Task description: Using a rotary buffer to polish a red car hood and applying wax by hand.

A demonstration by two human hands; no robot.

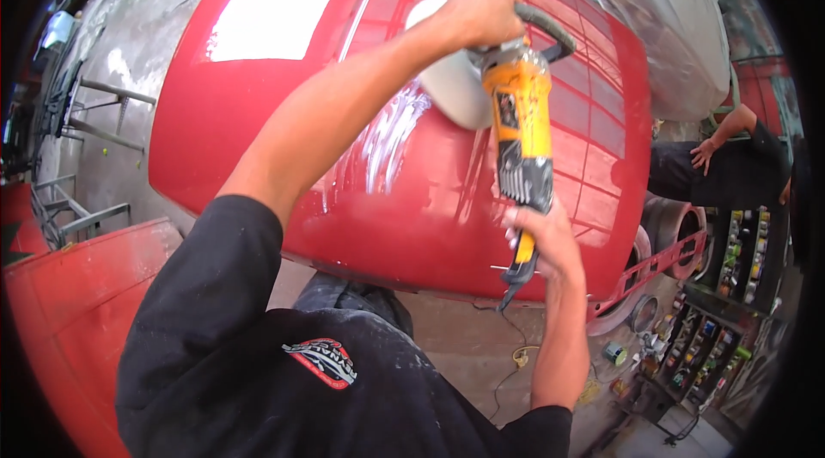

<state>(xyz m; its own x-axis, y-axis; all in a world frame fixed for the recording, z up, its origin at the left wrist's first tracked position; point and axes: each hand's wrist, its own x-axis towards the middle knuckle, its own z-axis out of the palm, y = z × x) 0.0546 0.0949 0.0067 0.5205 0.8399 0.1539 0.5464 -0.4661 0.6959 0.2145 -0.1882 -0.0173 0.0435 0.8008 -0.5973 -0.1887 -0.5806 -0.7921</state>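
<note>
A yellow and black electric polisher (520, 114) lies across a glossy red car panel (387, 226), its round whitish pad (455, 88) against the paint. My left hand (485, 15) is closed on the polisher's front, beside the dark loop handle (547, 28). At the rear end, my right hand (548, 239) wraps round the black and yellow grip, where the power cord comes out. White streaks of compound (395, 140) are smeared on the red paint just left of the pad. Part of the pad is hidden behind my left forearm and the tool.
Another person (722, 157) in dark clothes stands at the right, a hand on the hip. Racks of small bottles and cans (743, 256) are at the lower right. A plastic-covered car (662, 28) stands behind. Metal stands (112, 114) and a red panel (86, 286) are at the left. The cord (520, 355) trails on the floor.
</note>
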